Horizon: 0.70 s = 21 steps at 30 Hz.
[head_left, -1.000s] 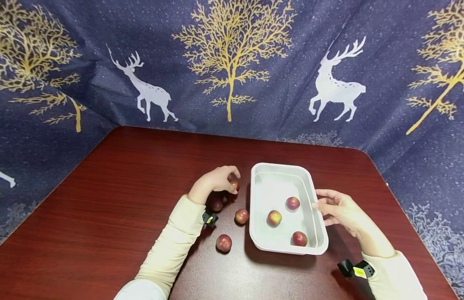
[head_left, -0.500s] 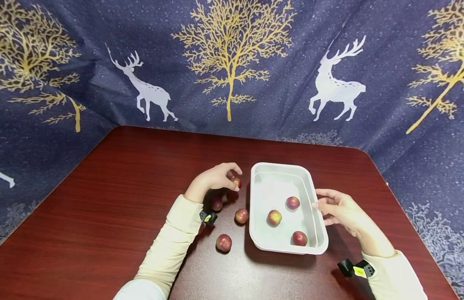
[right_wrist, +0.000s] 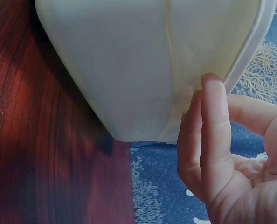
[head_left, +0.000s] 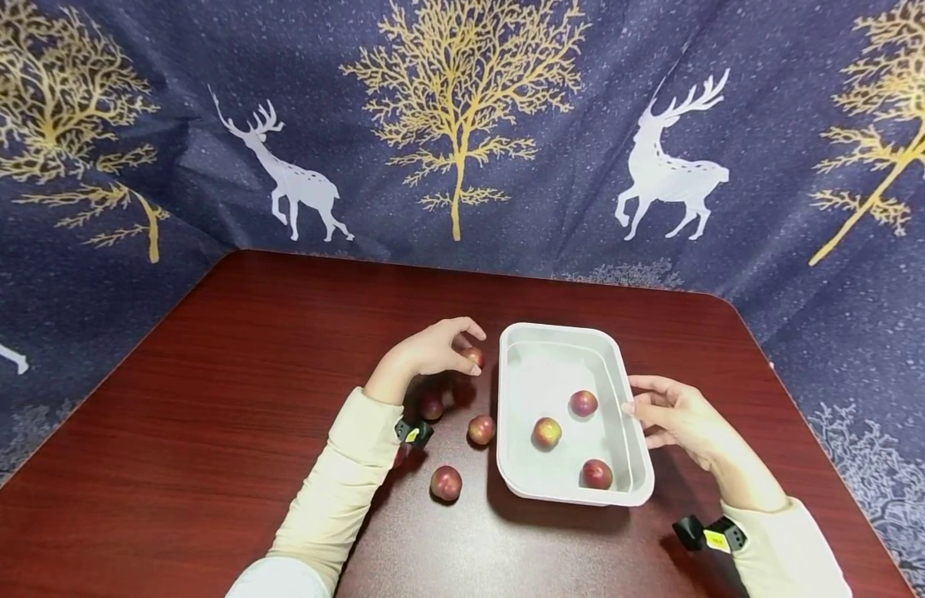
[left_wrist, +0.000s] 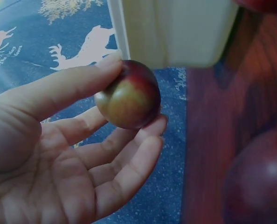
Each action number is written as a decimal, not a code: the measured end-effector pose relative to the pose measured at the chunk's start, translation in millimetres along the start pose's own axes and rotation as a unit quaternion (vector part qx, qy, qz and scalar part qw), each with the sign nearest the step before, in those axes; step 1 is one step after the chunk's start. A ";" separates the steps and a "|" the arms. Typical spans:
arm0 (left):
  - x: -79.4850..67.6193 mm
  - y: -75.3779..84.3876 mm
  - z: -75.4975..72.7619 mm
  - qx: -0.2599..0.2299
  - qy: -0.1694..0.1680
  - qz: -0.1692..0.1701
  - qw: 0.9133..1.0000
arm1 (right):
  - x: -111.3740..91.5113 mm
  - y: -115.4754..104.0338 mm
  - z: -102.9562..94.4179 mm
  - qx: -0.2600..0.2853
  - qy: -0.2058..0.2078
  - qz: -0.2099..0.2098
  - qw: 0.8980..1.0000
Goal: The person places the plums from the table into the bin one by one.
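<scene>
My left hand [head_left: 431, 349] pinches a red and yellow plum [left_wrist: 131, 95] between thumb and fingertips, just left of a white plastic tub [head_left: 560, 497]. In the left wrist view the plum overlaps the tub's lower edge. My right hand [head_left: 675, 419] grips the tub's right rim, thumb over it and fingers against the outer wall. Inside the tub lie a yellowish plum [head_left: 547, 433] and two redder plums, one nearer the right wall [head_left: 584, 404] and one at the front [head_left: 597, 474].
On the dark red table [head_left: 208, 399], left of the tub, lie a plum [head_left: 481, 430], another nearer the front [head_left: 446, 483] and one below my left hand [head_left: 431, 406]. A further plum is mostly hidden by my left wrist. A patterned blue cloth [head_left: 403, 208] hangs behind.
My left hand has raised the plum slightly and moved it away from me and a little right, toward the tub's far left corner. My right hand and the tub stay put.
</scene>
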State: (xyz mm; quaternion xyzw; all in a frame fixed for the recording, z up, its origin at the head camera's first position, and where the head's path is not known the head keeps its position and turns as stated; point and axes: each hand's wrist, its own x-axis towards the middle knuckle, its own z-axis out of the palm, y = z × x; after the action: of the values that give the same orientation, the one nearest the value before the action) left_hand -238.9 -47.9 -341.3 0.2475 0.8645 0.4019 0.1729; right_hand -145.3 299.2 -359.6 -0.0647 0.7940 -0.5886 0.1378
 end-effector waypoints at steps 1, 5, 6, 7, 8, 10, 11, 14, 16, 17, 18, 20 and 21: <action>-0.1 0.1 -0.1 -0.010 0.001 0.006 1.000 | -0.1 -0.1 0.0 0.000 0.000 -0.001 1.000; 0.3 1.0 -0.2 -0.057 0.008 0.020 0.998 | -0.4 -0.3 -0.1 0.000 0.000 -0.001 1.000; 0.5 1.5 -0.1 -0.069 0.011 0.021 0.997 | -0.5 -0.2 -0.1 0.000 0.001 0.000 1.000; 0.3 2.3 0.1 -0.084 0.013 0.019 0.996 | -0.5 -0.2 -0.1 -0.001 0.002 0.001 1.000; 0.2 3.4 0.5 -0.100 0.014 0.016 0.995 | -0.5 -0.3 0.0 -0.001 0.002 0.001 1.000; -0.4 5.7 1.0 -0.131 0.014 0.011 0.991 | -0.5 -0.3 0.0 -0.003 0.002 0.002 1.000; -0.6 6.8 1.2 -0.147 0.013 0.006 0.989 | -0.5 -0.3 0.0 -0.003 0.003 0.002 1.000; -1.2 10.0 1.7 -0.189 0.006 -0.001 0.982 | -0.6 -0.5 -0.1 -0.003 0.003 0.002 1.000; -1.2 11.7 2.0 -0.210 0.002 -0.002 0.978 | -0.7 -0.7 0.0 -0.003 0.003 0.002 1.000; -1.2 12.8 2.2 -0.220 0.000 -0.003 0.975 | -0.8 -0.7 0.1 -0.002 0.003 0.001 1.000; -1.3 13.8 2.4 -0.230 -0.002 -0.005 0.973 | -0.8 -0.7 0.2 -0.002 0.002 0.001 1.000; -1.7 16.2 3.2 -0.244 -0.004 -0.005 0.970 | -0.7 -0.3 0.5 -0.001 0.001 -0.001 1.000; -2.0 17.6 3.9 -0.253 -0.004 -0.006 0.967 | -0.6 -0.2 0.7 0.000 0.001 0.000 1.000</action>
State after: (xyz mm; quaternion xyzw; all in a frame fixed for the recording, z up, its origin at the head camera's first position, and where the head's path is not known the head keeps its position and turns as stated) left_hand -230.2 -36.9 -329.8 0.1918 0.7357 0.6053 0.2358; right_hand -144.5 298.7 -359.5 -0.0646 0.7939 -0.5889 0.1372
